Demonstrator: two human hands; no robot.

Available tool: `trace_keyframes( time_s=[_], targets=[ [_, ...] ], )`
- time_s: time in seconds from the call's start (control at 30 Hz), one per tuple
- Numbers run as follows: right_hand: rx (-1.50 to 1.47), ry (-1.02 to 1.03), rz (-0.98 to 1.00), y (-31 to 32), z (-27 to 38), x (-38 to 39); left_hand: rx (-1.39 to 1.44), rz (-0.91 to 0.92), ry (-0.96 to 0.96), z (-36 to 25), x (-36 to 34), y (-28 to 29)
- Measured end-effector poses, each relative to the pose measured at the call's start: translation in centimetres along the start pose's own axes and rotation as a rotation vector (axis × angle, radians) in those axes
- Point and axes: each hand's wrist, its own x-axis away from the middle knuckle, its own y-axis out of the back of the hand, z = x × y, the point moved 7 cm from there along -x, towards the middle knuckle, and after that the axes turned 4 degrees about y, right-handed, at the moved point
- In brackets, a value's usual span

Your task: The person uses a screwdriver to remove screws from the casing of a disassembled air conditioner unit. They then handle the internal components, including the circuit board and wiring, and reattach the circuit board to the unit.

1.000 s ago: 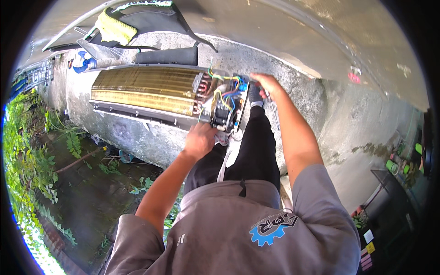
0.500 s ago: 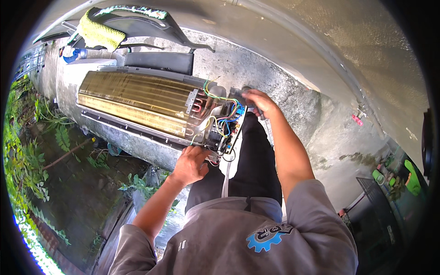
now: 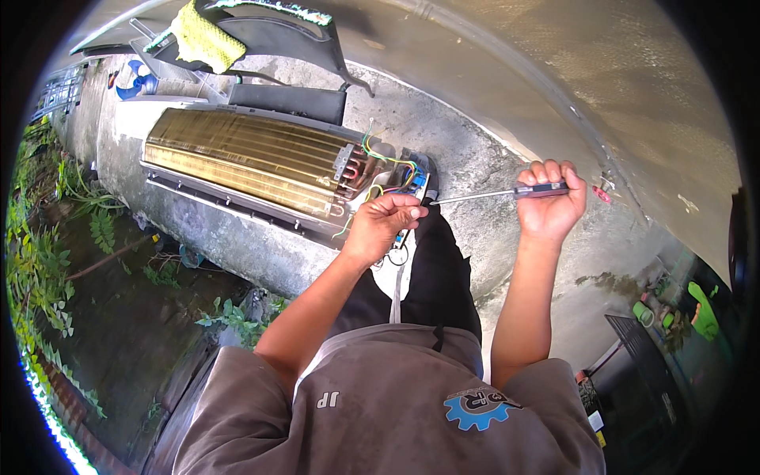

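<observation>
Now | right hand grips screwdriver | left hand clenched, hiding wiring and the tip

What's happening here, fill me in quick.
A person is working on a stripped air-conditioner indoor unit lying on a concrete ledge, its gold coil fins bared. The right hand grips a screwdriver by the handle, shaft pointing at the unit's wiring end, where coloured wires show. The left hand is closed in a fist at that same end, by the screwdriver's tip. A yellow cloth lies on dark plastic cover parts behind the unit.
</observation>
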Motion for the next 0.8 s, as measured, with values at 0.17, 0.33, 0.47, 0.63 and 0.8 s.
trace_keyframes(
  time_s=[0.17, 0.33, 0.47, 0.63, 0.8],
  targets=[
    [0.024, -0.003, -0.013, 0.6, -0.8, 0.2, 0.056, 0.009, 0.029, 0.6, -0.3, -1.4],
    [-0.008, -0.042, -0.035, 1.7, -1.4, -0.2, 0.06, -0.017, 0.059, 1.2, -0.6, -1.4],
    [0.153, -0.04, -0.265, 3.4, -1.8, -0.2, -0.104, -0.048, 0.036, 0.8, -0.9, -1.3],
    [0.797, -0.036, -0.228, 3.4, 0.4, 1.1, -0.276, -0.154, -0.156, -2.5, -2.4, -0.9],
    [0.777, -0.04, 0.053, 2.2, 2.0, 1.4, -0.648, -0.038, -0.366, -6.5, -6.1, -1.5]
  ],
)
